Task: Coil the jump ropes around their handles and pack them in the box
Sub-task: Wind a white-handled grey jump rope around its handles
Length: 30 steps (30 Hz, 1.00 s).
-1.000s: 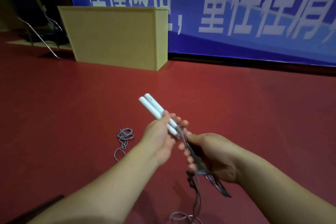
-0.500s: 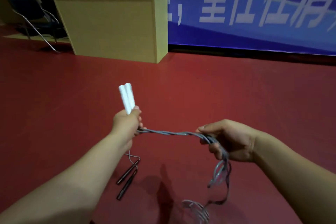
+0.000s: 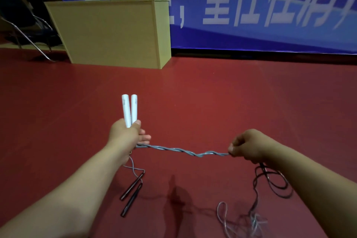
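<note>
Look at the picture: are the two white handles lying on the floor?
No, the left hand grips the white handles upright above the red floor.

Red floor (image 3: 231, 102); blue banner (image 3: 251, 6) behind; metal-framed chair (image 3: 25, 31) far left

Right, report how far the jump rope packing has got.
Done: nothing packed. In hand: left hand grips the two white plastic handles; right hand pinches their twisted grey cord, stretched straight, not coiled. Left: coil it, then the dark-handled rope on the red floor.
</note>
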### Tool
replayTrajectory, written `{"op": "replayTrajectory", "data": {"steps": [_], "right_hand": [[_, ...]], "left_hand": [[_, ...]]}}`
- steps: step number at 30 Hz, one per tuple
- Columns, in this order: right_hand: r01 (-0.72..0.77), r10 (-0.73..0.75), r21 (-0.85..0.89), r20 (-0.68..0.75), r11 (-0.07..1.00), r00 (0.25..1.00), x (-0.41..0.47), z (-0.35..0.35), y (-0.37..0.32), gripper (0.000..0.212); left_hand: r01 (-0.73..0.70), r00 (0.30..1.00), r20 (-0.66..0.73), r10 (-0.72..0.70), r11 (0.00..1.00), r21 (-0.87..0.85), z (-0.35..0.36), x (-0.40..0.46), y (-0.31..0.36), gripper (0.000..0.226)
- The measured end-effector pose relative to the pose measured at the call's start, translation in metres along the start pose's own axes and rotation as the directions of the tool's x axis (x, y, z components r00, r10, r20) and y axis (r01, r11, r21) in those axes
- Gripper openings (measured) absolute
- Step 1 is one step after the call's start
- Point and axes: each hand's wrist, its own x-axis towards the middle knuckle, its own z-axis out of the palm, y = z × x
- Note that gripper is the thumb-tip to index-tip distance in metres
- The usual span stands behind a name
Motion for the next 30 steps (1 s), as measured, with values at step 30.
{"op": "replayTrajectory", "data": {"steps": [30], "right_hand": [[-0.077,0.023,0.847,0.077,0.525,0.997,-0.009,-0.001,-0.034,0.02]], "left_hand": [[-0.042,0.673,0.668,-0.318,0.885,0.464,0.013,-0.064,0.018,0.042]]}}
